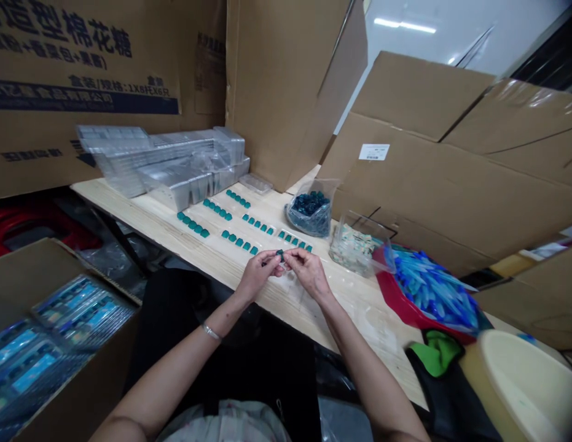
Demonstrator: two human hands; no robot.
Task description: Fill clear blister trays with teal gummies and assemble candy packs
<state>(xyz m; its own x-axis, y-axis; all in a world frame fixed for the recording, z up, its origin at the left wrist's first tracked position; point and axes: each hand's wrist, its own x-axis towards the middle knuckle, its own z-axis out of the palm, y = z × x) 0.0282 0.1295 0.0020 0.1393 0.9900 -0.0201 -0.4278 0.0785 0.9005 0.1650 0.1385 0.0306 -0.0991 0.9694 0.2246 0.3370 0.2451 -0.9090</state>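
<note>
Head view. Both hands are partly closed, with fingertips drawn together in a pinch. The left hand (257, 276) and the right hand (308, 274) jointly grip a small teal block (279, 253) just above the worktop (129, 205). Relative to this block, six short rows of teal blocks (192, 225) lie directly beyond it; a clear bag of dark blue blocks (311, 212) sits beyond and slightly right; stacked clear plastic trays (175, 166) stand farther beyond and left; a red tray of blue pieces (428, 294) lies right.
</note>
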